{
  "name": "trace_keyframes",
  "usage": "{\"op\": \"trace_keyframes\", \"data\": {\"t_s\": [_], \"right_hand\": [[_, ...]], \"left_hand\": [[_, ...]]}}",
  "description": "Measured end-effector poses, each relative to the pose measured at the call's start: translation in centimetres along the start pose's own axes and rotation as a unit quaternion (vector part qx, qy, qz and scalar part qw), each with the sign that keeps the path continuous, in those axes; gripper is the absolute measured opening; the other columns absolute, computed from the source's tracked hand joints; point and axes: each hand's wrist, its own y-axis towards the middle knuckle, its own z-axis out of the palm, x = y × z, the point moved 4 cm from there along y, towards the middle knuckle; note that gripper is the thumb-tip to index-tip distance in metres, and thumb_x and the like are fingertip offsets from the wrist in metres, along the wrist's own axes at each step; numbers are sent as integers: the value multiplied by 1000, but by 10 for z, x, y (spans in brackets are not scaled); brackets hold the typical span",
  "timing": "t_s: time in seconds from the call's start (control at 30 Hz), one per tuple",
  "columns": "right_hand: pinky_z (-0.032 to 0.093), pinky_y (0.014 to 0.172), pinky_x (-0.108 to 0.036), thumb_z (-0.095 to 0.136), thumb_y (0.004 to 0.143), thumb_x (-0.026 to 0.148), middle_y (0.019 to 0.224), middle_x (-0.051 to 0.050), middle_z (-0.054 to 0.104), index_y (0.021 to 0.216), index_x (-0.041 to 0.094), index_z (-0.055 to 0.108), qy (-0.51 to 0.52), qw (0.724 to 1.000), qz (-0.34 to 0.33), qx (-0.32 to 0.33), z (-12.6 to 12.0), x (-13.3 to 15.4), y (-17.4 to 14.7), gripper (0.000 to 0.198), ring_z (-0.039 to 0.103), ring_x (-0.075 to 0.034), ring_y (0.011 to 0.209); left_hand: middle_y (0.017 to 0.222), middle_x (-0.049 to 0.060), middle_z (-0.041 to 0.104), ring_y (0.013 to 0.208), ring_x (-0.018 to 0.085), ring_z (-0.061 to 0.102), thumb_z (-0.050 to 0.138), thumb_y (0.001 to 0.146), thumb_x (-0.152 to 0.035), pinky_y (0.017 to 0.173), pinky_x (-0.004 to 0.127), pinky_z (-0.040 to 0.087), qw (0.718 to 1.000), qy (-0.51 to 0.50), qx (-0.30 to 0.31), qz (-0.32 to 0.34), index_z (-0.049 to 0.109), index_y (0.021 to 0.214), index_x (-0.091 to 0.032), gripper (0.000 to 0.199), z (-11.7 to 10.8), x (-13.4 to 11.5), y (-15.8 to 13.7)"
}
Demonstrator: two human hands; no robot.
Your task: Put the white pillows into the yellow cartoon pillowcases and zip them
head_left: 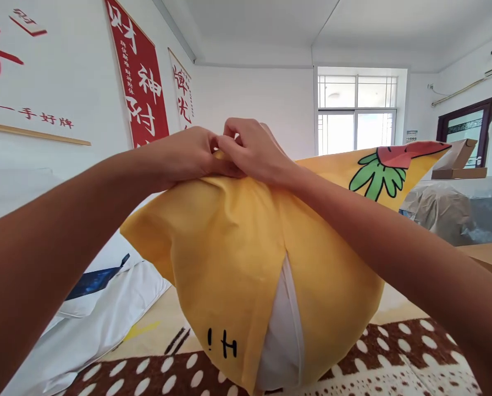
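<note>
1. While both arms reach forward, the left hand and the right hand meet at twelve o'clock on top of the yellow pillowcase. Each grip is pressed together, pinching a fold of the yellow cloth at its upper edge, with the knuckles of the two hands touching.
2. The pillowcase fills the middle of the view, held up above the dotted blanket at six o'clock. A white pillow shows through the open slit at about five o'clock.
3. What could go wrong, as I judge it: the slit gapes downward, so the stuffed pillow might slide out through it if the pinch slackens or the case is shaken. The thin cloth could also slip from the fingertips, since so little of it is gathered.
4. The case is smooth woven fabric, bulging round and taut, printed with black letters low down and a green leaf with a red shape at two o'clock. The pillow looks soft and plain. White bedding lies crumpled at eight o'clock.
</note>
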Motion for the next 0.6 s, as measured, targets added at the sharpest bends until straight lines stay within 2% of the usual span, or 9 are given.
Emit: {"op": "trace_keyframes", "data": {"t_s": [0.07,0.13,0.23,0.3,0.4,0.47,0.53,0.6], "right_hand": [[39,67,-26,44,86,32,73,1,50,87,18,47,3,998,12,61,-9,-9,-7,14,49,-13,71],[42,65,-26,57,79,39,80,1,56,103,20,47,4,982,37,184,-20,-21,-17,32,52,-14,71],[45,63,-26,71,66,43,89,0,61,112,24,49,-36,924,119,361,-46,-44,-38,54,57,-16,73],[45,62,-26,73,64,44,91,0,62,110,24,52,-66,886,178,423,-66,-61,-52,54,58,-16,74],[40,55,-24,71,66,43,79,1,59,100,22,56,-104,840,264,463,-92,-85,-68,43,53,-12,63],[34,51,-23,71,67,42,66,4,52,88,20,57,-128,825,292,467,-101,-97,-76,34,45,-9,55],[31,49,-23,70,67,43,59,5,45,78,20,55,-127,832,291,455,-104,-104,-80,30,39,-8,52],[30,48,-23,67,70,46,59,5,43,77,20,53,-101,853,285,425,-100,-106,-80,30,38,-8,52]], "left_hand": [[62,-5,57,66,17,65,49,69,-43,55,23,40,999,43,-12,-24,62,96,9,60,-1,7,6],[61,-4,57,62,16,64,55,66,-48,54,21,41,995,87,-34,-17,65,96,4,61,-2,13,11],[75,0,67,67,17,65,63,64,-47,53,19,44,992,100,-80,-5,70,94,-13,45,-4,24,15],[82,1,70,73,19,64,64,65,-46,55,21,46,989,101,-107,-4,70,90,-21,35,-4,31,15],[80,1,68,75,19,61,59,69,-49,60,24,45,986,116,-120,-5,69,88,-21,34,-2,39,15],[76,2,66,72,18,58,57,71,-50,60,25,43,983,133,-123,-11,69,86,-20,35,-2,42,15],[73,2,64,70,17,56,55,72,-50,60,25,40,980,150,-131,-19,69,84,-19,36,-4,43,14],[72,2,63,69,17,55,55,73,-51,59,25,39,978,158,-135,-14,69,84,-19,36,-5,43,14]]}}
